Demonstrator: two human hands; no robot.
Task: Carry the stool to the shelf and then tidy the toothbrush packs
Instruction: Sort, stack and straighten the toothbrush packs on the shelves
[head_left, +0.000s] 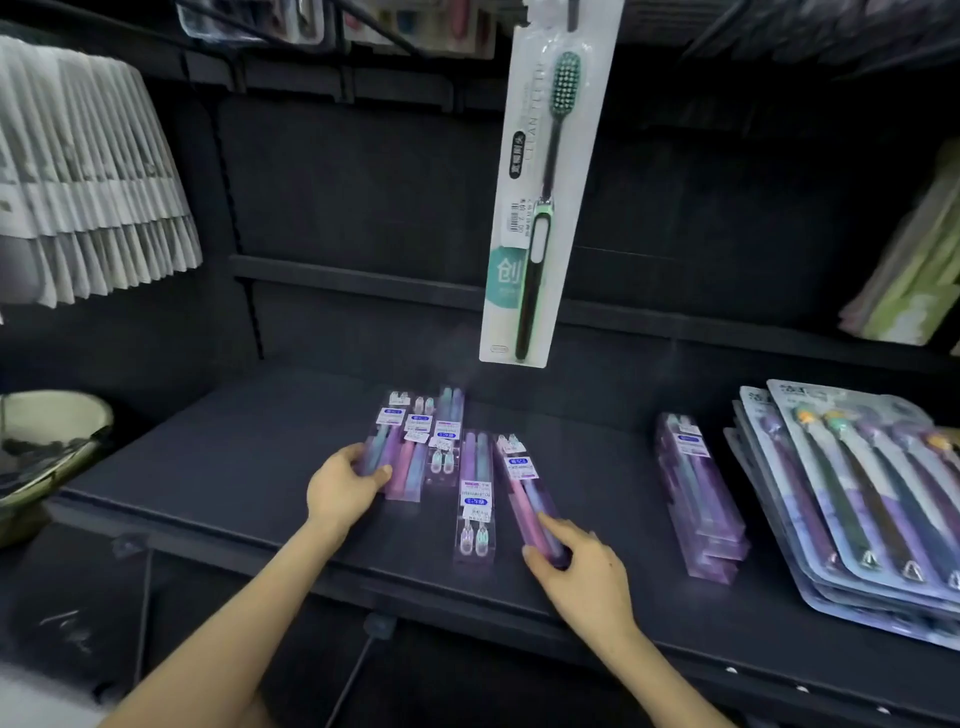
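Observation:
Several clear purple toothbrush packs lie loose on the dark shelf (218, 467). My left hand (340, 491) grips the near end of the leftmost pack (387, 441), which lies in a side-by-side group of three. My right hand (582, 569) pinches the near end of a slanted pack (522, 483) further right. Between the two hands a single pack (475, 499) lies untouched. A neat stack of the same packs (696, 499) sits to the right. No stool is in view.
A pile of wide multi-brush blister cards (852, 499) fills the shelf's right end. One carded green toothbrush (540, 197) hangs from a hook above the middle. White packets (88, 171) hang at upper left, and a pale bowl (47, 447) sits at left.

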